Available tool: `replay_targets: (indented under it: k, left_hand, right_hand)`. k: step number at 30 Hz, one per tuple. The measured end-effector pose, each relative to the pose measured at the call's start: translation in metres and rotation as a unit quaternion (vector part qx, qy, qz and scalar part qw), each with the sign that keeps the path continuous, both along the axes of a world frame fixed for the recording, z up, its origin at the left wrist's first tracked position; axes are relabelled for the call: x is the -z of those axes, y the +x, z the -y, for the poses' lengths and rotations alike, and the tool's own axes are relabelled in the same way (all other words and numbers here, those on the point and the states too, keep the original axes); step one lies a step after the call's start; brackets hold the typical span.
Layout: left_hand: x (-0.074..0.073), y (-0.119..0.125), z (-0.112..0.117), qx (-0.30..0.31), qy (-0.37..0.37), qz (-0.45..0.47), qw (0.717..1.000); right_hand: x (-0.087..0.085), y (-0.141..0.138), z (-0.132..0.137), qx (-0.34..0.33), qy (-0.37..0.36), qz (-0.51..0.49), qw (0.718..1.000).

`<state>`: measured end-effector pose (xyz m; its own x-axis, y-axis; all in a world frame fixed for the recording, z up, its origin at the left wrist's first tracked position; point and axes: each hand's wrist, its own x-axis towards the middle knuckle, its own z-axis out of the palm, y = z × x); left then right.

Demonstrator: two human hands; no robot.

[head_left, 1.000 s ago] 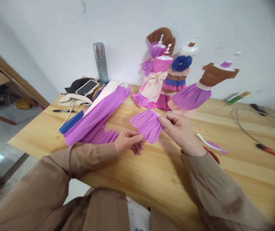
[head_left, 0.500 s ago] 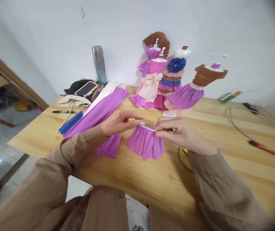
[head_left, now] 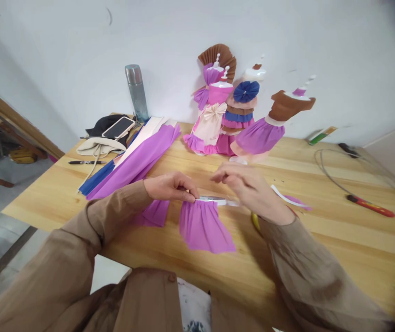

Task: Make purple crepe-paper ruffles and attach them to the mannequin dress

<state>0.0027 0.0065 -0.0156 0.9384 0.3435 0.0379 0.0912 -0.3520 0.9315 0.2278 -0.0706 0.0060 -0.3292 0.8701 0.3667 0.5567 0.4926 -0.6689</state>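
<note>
My left hand (head_left: 173, 186) pinches the left end of the white waistband (head_left: 218, 201) on a small gathered purple skirt (head_left: 204, 226). The skirt hangs down from the band, over the wooden table. Just above the band's right end, my right hand (head_left: 249, 186) is apart from the skirt, fingers loosely bent and slightly blurred, with nothing visible in them. A yellow curved piece (head_left: 256, 222) lies mostly hidden behind my right wrist. To the right of that hand is a white-and-purple strip (head_left: 290, 198).
Purple, white and blue fabric pieces (head_left: 135, 159) lie to the left, near a phone (head_left: 119, 127), a pen (head_left: 86, 162) and a metal flask (head_left: 137, 94). Several miniature dress forms (head_left: 221, 94) stand by the wall. A soldering iron (head_left: 370, 205) with a cable lies at right.
My right hand has let go of the waistband and lifted off it. The band's right end is free, and the skirt has moved slightly nearer to me. My left hand keeps its pinch.
</note>
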Motion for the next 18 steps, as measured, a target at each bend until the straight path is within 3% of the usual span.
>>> replay_targets:
  k: [4, 6, 9, 15, 18]
  left_hand:
    - [0.0, -0.004, -0.004, -0.01, 0.018, 0.038, 0.999]
    - [-0.001, -0.006, -0.007, -0.014, 0.025, 0.055, 0.998]
    - [-0.003, -0.008, -0.009, -0.022, 0.014, 0.067, 0.997]
    - [-0.006, -0.009, -0.006, -0.048, -0.076, 0.077, 0.993]
    - [-0.004, -0.011, -0.005, -0.071, -0.157, 0.111, 0.979]
  right_hand:
    - [-0.012, 0.023, 0.002, 0.052, -0.102, 0.111, 0.987]
    - [-0.014, 0.031, 0.003, 0.037, -0.184, 0.142, 0.972]
    - [-0.014, 0.037, 0.005, -0.003, -0.266, 0.104, 0.958]
    - [-0.013, 0.033, 0.004, -0.029, -0.278, 0.036, 0.959]
    - [-0.01, 0.036, 0.002, -0.032, -0.257, 0.033, 0.965]
